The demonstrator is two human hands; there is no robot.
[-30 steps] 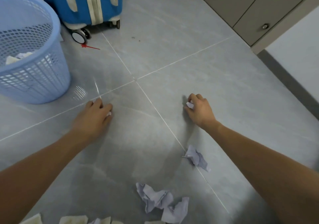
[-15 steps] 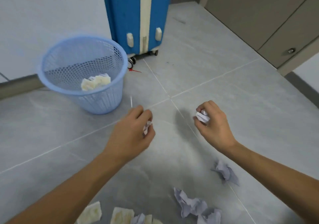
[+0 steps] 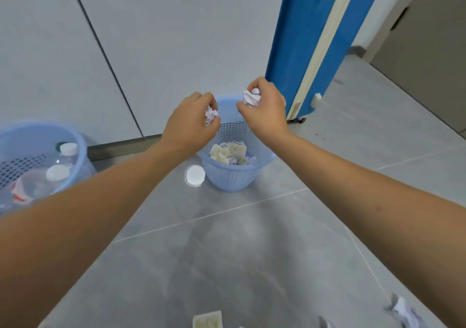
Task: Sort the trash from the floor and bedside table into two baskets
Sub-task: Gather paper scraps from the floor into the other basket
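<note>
My left hand (image 3: pixel 192 120) grips a small crumpled paper ball (image 3: pixel 210 117). My right hand (image 3: pixel 264 109) grips a larger crumpled white paper (image 3: pixel 251 98). Both hands hang over a light blue mesh basket (image 3: pixel 234 176) that holds crumpled paper and yellowish pieces (image 3: pixel 228 152). A second blue basket (image 3: pixel 78 142) at the far left holds clear plastic bottles (image 3: pixel 40 178) with white caps.
A blue suitcase (image 3: pixel 312 45) stands behind the paper basket to the right. A round white spot (image 3: pixel 194 175) shows on the floor beside that basket. More crumpled paper (image 3: pixel 403 311) and a yellowish piece (image 3: pixel 208 319) lie on the grey tiles near the bottom edge. A grey wall runs behind.
Both hands lifted off the floor with their paper balls and moved forward over the paper basket. The view tilted up, bringing the second basket with bottles into sight.
</note>
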